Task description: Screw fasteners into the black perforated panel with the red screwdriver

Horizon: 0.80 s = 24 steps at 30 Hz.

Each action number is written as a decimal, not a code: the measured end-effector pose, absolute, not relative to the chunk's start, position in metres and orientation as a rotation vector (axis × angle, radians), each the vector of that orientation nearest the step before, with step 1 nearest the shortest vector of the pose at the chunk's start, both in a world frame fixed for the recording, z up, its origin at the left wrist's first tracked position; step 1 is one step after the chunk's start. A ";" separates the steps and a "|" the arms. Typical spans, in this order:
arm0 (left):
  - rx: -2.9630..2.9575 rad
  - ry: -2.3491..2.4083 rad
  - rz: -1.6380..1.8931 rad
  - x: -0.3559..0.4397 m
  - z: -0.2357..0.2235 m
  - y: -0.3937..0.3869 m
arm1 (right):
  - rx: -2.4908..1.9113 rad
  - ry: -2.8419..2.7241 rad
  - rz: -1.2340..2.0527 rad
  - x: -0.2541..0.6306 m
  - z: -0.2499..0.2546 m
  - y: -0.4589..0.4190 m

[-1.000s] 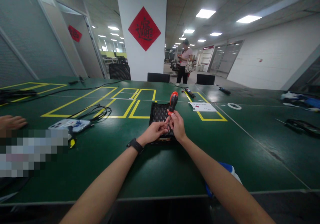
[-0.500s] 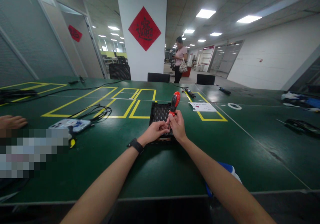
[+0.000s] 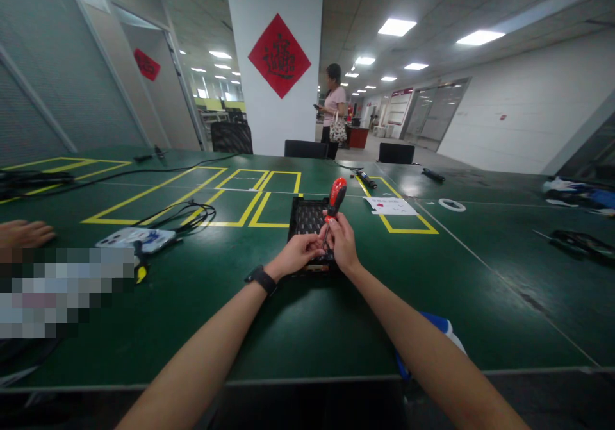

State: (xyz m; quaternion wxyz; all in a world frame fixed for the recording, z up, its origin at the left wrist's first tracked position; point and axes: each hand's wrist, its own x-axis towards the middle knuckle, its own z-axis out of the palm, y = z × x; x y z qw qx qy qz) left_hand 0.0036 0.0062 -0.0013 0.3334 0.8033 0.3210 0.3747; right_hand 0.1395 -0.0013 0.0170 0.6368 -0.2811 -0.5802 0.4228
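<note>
Right hand grips screwdriver; left hand alongside, grasp unclear. Black tray beneath fingers. Likely screwdriving; next needs steady alignment.

Right grip on screwdriver, left grip by its shaft, black tray beneath

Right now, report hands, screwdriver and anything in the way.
Right hand gripping screwdriver, handle up. Left hand by the shaft, over black tray. Tip not clear; hands cover part of the tray, no other obstruction seen.
</note>
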 end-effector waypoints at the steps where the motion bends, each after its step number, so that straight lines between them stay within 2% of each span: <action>1: 2.096 0.840 0.973 0.004 -0.001 0.006 | -0.634 -1.327 0.975 0.139 0.017 -0.001; 24: 2.088 0.838 0.985 0.004 0.000 0.006 | -0.637 -1.276 0.963 0.138 0.016 -0.002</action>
